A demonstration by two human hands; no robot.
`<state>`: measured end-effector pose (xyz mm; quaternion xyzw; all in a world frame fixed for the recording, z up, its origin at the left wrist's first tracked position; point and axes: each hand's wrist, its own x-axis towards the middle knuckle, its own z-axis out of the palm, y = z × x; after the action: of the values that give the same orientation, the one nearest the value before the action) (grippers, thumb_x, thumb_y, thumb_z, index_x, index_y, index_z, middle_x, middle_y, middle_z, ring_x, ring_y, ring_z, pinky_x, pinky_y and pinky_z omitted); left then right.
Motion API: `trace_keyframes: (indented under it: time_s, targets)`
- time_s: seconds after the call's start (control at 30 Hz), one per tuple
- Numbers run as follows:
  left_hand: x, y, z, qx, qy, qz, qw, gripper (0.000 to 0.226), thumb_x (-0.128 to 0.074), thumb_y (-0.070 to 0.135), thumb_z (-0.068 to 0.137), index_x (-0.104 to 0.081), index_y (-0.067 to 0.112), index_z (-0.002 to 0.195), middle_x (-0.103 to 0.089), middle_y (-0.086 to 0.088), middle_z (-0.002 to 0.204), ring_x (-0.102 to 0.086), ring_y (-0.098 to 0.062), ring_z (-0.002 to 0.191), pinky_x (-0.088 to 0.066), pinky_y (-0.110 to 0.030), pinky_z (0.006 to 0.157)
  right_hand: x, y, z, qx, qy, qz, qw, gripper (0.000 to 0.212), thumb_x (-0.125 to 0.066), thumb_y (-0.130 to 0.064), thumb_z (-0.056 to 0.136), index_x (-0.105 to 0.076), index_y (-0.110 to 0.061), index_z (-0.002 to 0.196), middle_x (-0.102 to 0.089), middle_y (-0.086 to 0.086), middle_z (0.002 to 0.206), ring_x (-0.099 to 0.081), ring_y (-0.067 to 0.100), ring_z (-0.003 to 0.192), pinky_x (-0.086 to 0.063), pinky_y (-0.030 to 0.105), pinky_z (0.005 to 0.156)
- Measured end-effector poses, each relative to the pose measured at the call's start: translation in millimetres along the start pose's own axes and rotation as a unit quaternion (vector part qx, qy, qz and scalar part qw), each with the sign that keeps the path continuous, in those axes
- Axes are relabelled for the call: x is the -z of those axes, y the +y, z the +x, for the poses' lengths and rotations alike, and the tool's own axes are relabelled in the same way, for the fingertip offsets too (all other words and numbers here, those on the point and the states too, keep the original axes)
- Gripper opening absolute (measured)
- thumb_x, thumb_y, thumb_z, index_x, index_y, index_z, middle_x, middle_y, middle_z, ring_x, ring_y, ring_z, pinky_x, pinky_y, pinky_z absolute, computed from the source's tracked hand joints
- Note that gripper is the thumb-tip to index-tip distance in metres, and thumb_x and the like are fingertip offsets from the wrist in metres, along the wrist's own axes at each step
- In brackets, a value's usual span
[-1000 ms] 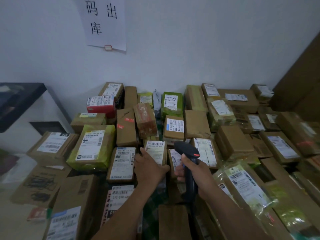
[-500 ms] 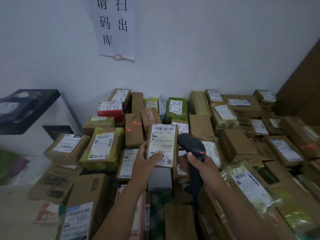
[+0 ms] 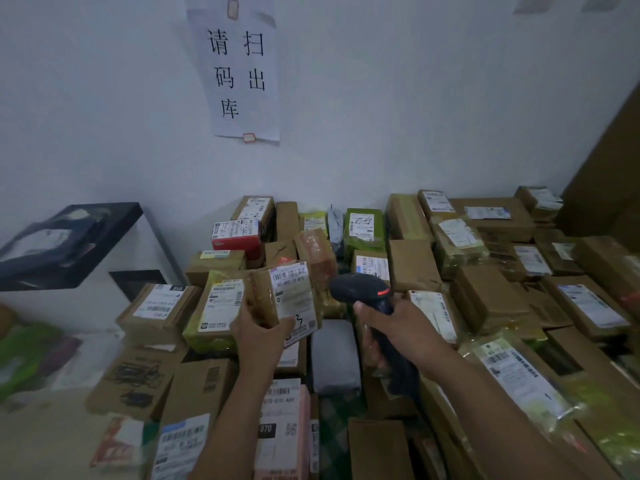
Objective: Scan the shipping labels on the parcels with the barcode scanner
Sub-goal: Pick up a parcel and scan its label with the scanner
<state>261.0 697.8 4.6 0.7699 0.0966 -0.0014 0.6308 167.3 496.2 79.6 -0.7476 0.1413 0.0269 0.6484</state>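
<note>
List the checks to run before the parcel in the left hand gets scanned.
1. Parcel lifted off the pile and gripped by the left hand: ok.
2. Label turned up toward the camera: ok.
3. Barcode at the label's top not covered by the thumb: ok.
4. Scanner gripped by the right hand: ok.
5. Scanner aimed at the barcode: cannot tell; no beam shows on the label.
6. Finger on the trigger: cannot tell; it is hidden.
</note>
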Motion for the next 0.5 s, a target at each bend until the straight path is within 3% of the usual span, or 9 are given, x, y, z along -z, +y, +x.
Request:
trace_keyframes:
  time_s: [0.1,0.5]
  targets:
    - [1,-8,7,-0.001,0.008,0.021,1.0,0.09,-0.085,0.016,0.073,-0.036,0.019,0.149,-0.042,-0.015,0.145,-0.055,-0.033,0.123,-0.052,-0.054,0.097,0,1,-3,0.004,-0.009,0.002,1.0,0.032,-0.067,-0.04,0.09,-0.065,-0.009,0.083,-0.069,0.01,0.062,-0.061,0.021,0.044,-0.049,0.026,0.042]
    - [-14,-15,8,-0.011,-0.008,0.022,1.0,0.106,-0.086,0.015,0.072,-0.022,0.029,0.155,-0.03,-0.011,0.154,-0.047,-0.032,0.132,-0.05,-0.056,0.1,11,-3,-6,0.014,-0.027,-0.014,0.999,0.034,-0.065,-0.045,0.088,-0.064,-0.011,0.09,-0.071,0.009,0.067,-0.06,0.019,0.044,-0.049,0.026,0.043]
